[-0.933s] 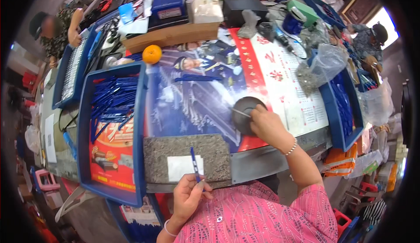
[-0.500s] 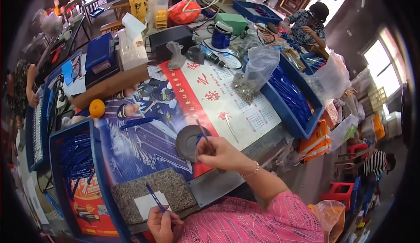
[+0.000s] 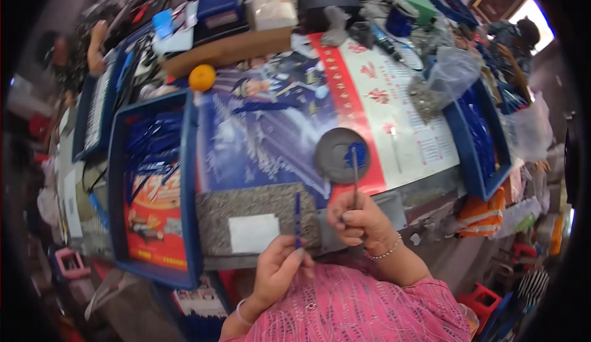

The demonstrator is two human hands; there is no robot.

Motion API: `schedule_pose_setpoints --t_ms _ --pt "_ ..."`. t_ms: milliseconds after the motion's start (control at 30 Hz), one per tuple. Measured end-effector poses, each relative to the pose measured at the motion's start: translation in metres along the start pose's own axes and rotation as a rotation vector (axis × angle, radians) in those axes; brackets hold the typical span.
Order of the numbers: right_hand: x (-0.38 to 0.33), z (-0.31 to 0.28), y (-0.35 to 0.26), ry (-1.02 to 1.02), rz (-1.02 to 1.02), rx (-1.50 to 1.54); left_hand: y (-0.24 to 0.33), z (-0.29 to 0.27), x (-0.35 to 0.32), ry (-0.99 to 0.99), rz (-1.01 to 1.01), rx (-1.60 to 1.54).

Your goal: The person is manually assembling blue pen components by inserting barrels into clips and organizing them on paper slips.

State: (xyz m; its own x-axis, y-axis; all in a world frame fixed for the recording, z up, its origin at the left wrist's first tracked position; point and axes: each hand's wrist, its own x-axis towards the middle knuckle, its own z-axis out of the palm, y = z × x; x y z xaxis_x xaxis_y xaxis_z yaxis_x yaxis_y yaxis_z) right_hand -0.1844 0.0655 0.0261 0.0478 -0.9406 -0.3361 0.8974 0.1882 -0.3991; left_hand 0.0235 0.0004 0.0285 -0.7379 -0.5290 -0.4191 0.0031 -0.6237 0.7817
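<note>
In my left hand (image 3: 280, 269), a slim dark blue stick-like piece (image 3: 298, 219) is pinched between thumb and fingers and points upward. Below it lies a white paper square (image 3: 253, 233) on a speckled stone slab (image 3: 215, 208). My right hand (image 3: 364, 224) is closed around a thin rod-like tool (image 3: 355, 185), whose exact kind I cannot make out. The tool's far end reaches the small blue bits (image 3: 359, 155) in a round grey dish (image 3: 329, 151). More slim blue pieces (image 3: 265, 106) lie on the poster beyond the dish.
At left, a blue tray (image 3: 191, 219) holds many blue pieces above a red printed sheet. Another blue tray (image 3: 485, 189) with blue pieces stands at right, beside a clear bag (image 3: 454, 74) of small parts. An orange (image 3: 202, 78) sits by a brown box edge (image 3: 231, 51). Other people sit farther off.
The whole view has turned, so the table appears shifted right and up. My left hand has brought the blue piece more upright, off the paper. The right-hand tool now points straight into the dish.
</note>
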Motion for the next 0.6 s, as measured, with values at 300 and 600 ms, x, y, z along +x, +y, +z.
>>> schedule_pose_setpoints --t_ms 300,600 --pt "0.011 -0.009 0.02 -0.145 0.049 0.138 0.001 -0.009 -0.005 -0.043 -0.038 -0.024" --pt "0.015 -0.012 0.032 -0.246 0.112 0.335 0.002 -0.011 -0.008 -0.064 -0.067 -0.061"
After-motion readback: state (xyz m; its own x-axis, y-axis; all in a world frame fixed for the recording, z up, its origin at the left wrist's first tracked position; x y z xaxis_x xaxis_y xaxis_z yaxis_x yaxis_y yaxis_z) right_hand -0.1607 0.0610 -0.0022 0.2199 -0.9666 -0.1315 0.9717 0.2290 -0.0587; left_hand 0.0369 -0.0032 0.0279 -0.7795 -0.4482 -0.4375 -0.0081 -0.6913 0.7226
